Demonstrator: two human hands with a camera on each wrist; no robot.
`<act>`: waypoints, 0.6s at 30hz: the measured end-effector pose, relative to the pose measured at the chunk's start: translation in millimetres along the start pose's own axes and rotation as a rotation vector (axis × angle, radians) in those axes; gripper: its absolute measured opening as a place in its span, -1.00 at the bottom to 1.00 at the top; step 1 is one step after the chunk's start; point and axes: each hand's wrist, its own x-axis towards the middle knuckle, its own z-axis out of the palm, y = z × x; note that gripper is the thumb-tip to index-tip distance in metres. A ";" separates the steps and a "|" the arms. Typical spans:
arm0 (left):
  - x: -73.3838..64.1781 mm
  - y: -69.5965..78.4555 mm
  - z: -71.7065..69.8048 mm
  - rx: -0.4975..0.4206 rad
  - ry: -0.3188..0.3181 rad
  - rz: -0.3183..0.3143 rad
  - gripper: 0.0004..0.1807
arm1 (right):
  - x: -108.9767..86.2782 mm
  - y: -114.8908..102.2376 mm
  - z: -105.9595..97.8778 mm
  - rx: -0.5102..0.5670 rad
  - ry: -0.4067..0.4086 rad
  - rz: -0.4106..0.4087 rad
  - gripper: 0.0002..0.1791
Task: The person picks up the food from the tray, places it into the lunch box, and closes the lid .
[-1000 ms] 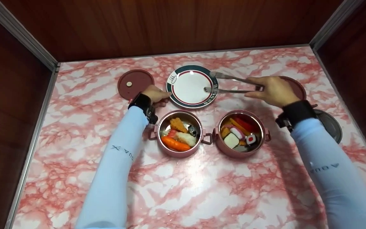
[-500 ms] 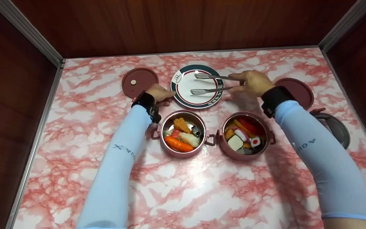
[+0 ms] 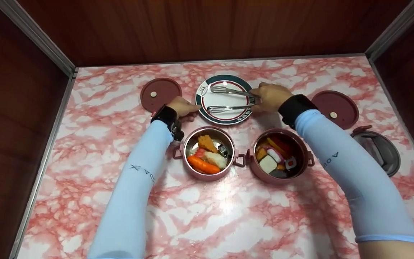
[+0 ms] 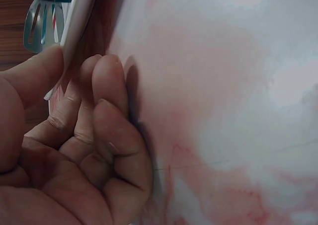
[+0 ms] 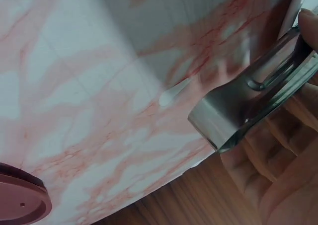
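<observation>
Along the far part of the surface (image 3: 207,216), from the left edge rightward: left lid (image 3: 164,88), dark red with a pale knob, partly behind the left hand (image 3: 181,106); next, plate (image 3: 225,99), white with a green-banded rim; farther on, right lid (image 3: 336,104), also dark red, just beyond the black strap (image 3: 295,109) of the right wrist. Nearer the right edge, a dark grey cover (image 3: 383,154), partly hidden by the light blue right sleeve (image 3: 350,187). Between plate and near edge, side by side, left pot (image 3: 208,177) and right pot (image 3: 275,180), inner handles nearly meeting, both with food pieces inside; left pot close in front of the plate and beside the left wrist, right pot shaded and close to the right forearm. At the plate's left rim, left hand with thumb on the edge and fingers curled below, pinching it. Over the plate, tongs (image 5: 233,107), pinched between thumb and fingers of the right hand (image 3: 271,96), bent end jutting out past the grip. Long axis roughly parallel to the far edge; slotted heads pointing toward the left edge, bent end toward the right, arms spread apart. Contact between heads and plate impossible to tell.
</observation>
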 end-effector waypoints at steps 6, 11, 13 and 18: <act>-3.5 1.5 3.2 -0.020 -0.016 0.011 -0.69 | -6.2 -1.7 -8.6 -0.007 -0.024 0.029 -0.23; -6.0 1.9 2.3 -0.033 -0.020 0.018 -0.69 | -20.2 -4.3 -29.7 0.068 0.073 0.037 -0.30; -5.8 1.4 1.4 -0.022 -0.010 0.023 -0.69 | -29.6 -7.0 -37.6 0.122 0.148 0.021 -0.40; -3.9 -2.5 1.2 -0.020 0.006 0.034 -0.68 | -65.8 -18.8 -47.2 0.245 0.323 -0.011 -0.51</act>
